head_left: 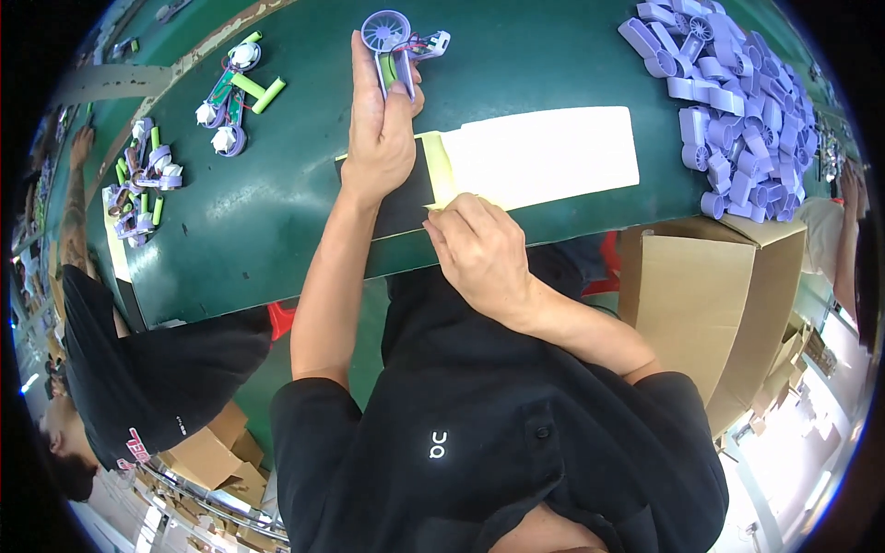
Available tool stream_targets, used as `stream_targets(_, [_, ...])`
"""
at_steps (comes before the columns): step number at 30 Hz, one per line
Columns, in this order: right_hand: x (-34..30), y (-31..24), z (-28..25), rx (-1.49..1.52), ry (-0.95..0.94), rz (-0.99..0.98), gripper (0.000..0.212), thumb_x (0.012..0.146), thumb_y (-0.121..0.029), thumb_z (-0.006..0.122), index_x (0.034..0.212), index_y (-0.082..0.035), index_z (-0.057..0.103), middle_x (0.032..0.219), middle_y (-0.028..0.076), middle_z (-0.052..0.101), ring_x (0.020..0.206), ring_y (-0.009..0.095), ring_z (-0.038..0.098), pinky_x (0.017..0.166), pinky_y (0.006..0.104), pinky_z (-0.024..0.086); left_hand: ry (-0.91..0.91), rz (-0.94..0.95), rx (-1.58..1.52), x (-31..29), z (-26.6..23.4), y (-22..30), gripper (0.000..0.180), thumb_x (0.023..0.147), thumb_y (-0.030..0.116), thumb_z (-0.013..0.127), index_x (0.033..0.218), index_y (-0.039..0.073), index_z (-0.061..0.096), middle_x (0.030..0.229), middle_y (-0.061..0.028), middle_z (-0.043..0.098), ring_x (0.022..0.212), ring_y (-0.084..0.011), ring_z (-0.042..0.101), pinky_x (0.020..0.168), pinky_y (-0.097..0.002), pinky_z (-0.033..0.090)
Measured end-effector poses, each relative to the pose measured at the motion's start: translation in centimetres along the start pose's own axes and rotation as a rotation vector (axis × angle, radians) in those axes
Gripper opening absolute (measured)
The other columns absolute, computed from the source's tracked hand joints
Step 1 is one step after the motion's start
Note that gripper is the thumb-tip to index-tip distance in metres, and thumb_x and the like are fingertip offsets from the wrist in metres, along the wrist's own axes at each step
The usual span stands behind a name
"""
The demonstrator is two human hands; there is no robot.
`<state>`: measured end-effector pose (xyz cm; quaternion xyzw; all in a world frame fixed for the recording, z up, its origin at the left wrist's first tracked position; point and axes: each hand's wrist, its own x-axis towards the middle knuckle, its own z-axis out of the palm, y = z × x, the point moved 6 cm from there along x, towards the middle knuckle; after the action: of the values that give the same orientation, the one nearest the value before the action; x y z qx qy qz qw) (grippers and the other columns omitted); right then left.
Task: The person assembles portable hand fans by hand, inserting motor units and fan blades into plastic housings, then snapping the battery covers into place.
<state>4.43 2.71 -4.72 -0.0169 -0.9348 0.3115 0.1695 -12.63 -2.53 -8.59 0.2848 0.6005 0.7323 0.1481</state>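
Observation:
My left hand (380,138) is closed around a light purple fan housing (385,32) and holds it above the far side of the green table. A green cylindrical cell (388,69) sits inside its handle part, and thin wires run out to a small white piece (441,43) hanging at the right. Nearer to me, my right hand (484,253) has its fingers pinched at the lower end of a pale yellow strip (438,166). That strip lies along the left edge of a white sheet (544,152), beside a black patch (403,207). The fingertips hide the pinched spot.
A big heap of purple housings (747,111) covers the table's right end. Below it stands a cardboard box (687,304). Fan assemblies with green cells (230,101) lie at the left, with another cluster (143,184) nearer a co-worker (138,387) in black.

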Motion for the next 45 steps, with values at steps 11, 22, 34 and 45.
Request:
stream_targets(11, [3.4,1.8,-7.8,0.681,-0.202,0.268,0.012,0.085,0.002,0.079,0.089,-0.002,0.068,0.082,0.002,0.065,0.067,0.007,0.053,0.064,0.0239,0.045,-0.006,-0.024,-0.020,0.5,0.2,0.8,0.072,0.103,-0.001,0.035,0.166,-0.002,0.000,0.115,-0.0085,0.052,0.084,-0.0117,0.046,0.075,-0.0251,0.045])
stream_targets(22, [11.8,3.3,-14.6,0.596,-0.352,0.330,0.017,0.085,-0.007,0.077,0.089,0.008,0.071,0.078,0.010,0.070,0.073,0.013,0.068,0.068,0.0288,0.053,-0.099,-0.061,0.018,-0.9,6.8,6.1,0.070,0.103,-0.001,0.035,0.166,0.001,0.005,0.140,-0.0128,0.050,0.121,-0.0204,0.055,0.107,-0.0346,0.046])
stream_targets(34, [12.8,3.0,-15.4,0.267,-0.239,0.036,0.017,0.083,-0.010,0.073,0.088,0.005,0.071,0.089,0.019,0.071,0.095,0.033,0.069,0.085,0.0429,0.054,-0.186,0.070,0.105,-0.6,8.7,7.2,0.082,0.094,-0.010,0.033,0.164,-0.007,-0.010,0.165,-0.0265,0.028,0.150,-0.0341,0.037,0.123,-0.0380,0.029])
stream_targets(45, [13.6,3.8,-15.5,0.165,-0.395,0.212,0.017,0.079,-0.010,0.067,0.081,0.006,0.071,0.070,0.020,0.067,0.068,0.034,0.069,0.070,0.0430,0.054,-0.152,-0.054,-0.031,-1.2,9.6,6.8,0.077,0.101,-0.006,0.033,0.166,-0.004,-0.009,0.158,-0.0202,0.036,0.133,-0.0247,0.049,0.112,-0.0338,0.041])
